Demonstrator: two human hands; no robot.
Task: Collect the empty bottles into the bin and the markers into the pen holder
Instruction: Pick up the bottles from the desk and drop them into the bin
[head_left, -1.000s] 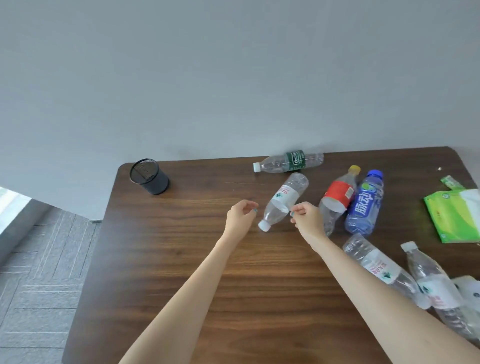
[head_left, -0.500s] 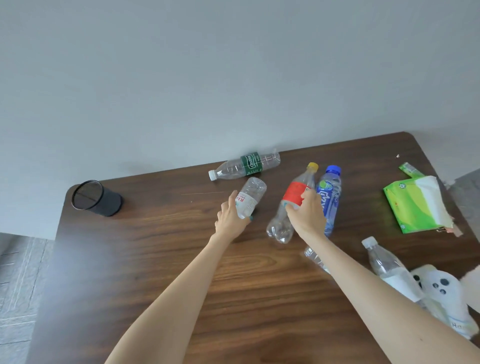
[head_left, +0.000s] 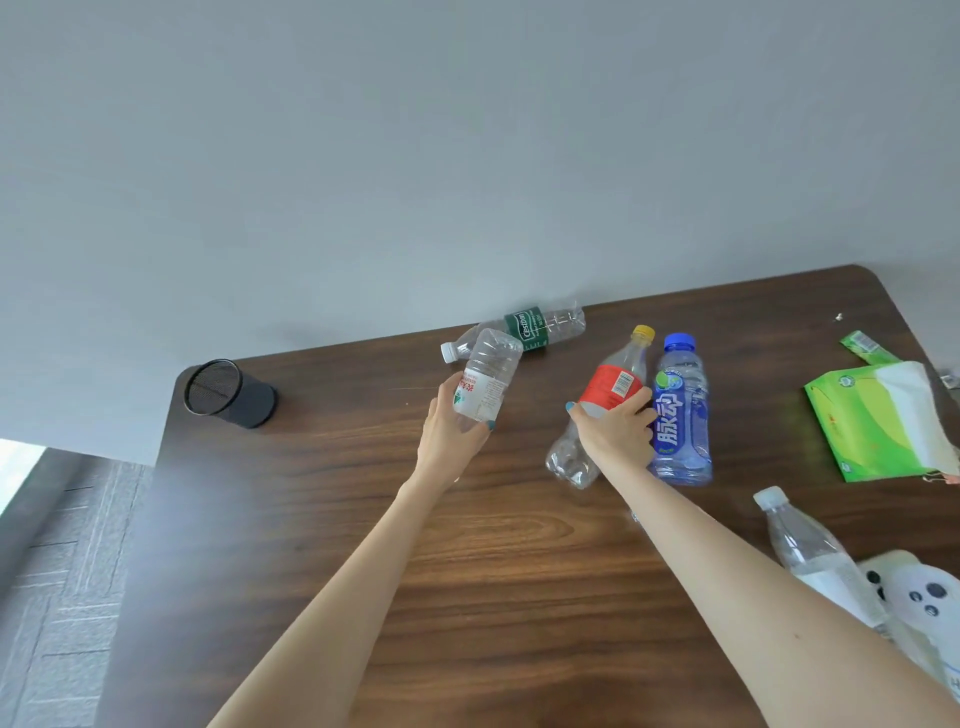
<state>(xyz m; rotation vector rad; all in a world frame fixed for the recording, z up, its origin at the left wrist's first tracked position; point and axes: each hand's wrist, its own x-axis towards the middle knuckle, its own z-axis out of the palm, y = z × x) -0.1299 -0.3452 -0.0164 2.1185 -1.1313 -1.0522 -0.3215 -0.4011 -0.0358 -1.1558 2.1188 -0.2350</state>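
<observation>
Collection is barely starting. The left hand (head_left: 457, 436) is gripping a clear bottle (head_left: 488, 382), raised right of the holder (head_left: 228, 392). Farther right of it, the right hand (head_left: 615, 431) is grasping a red-label bottle (head_left: 610, 387). Green-label (head_left: 524, 327), blue (head_left: 680, 415) and capped (head_left: 800, 540) bottles are lying on the counter (head_left: 311, 519), awaiting pickup. No bin or markers are showing.

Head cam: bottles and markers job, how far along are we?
Done: nothing visible; no bin in view, and the pen holder shows no markers. In hand: the left hand grips a small clear bottle, the right hand grips the red-label bottle. Left: the green-label bottle, blue bottle and a clear bottle at the right edge lie on the table. No markers are in view.
</observation>
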